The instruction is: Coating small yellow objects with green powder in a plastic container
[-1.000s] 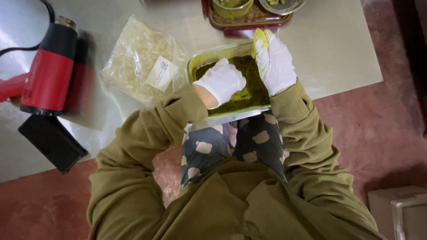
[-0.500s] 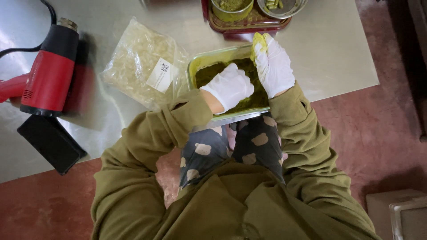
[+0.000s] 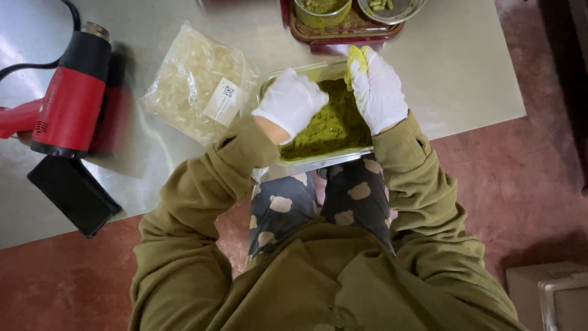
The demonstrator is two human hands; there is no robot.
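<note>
A shallow metal tray (image 3: 269,83) at the table's near edge holds a heap of olive-green powder (image 3: 331,122). Both my hands wear white gloves and rest in it. My left hand (image 3: 291,101) sits on the heap's left side near the tray's left rim, fingers bent down into the powder. My right hand (image 3: 380,89) is on the right side, and its bunched fingertips, stained yellow-green, reach the tray's far rim. What either palm holds is hidden from above.
A clear bag of pale pieces (image 3: 196,83) lies left of the tray. Farther left are a red and black heat gun (image 3: 70,101) and a flat black object (image 3: 73,193). A dark red tray (image 3: 349,30) holding two bowls sits behind. The steel table (image 3: 465,67) ends at a reddish floor.
My left hand has slid from the middle of the green heap toward the tray's left rim. My right hand has stayed at the far right of the tray.
</note>
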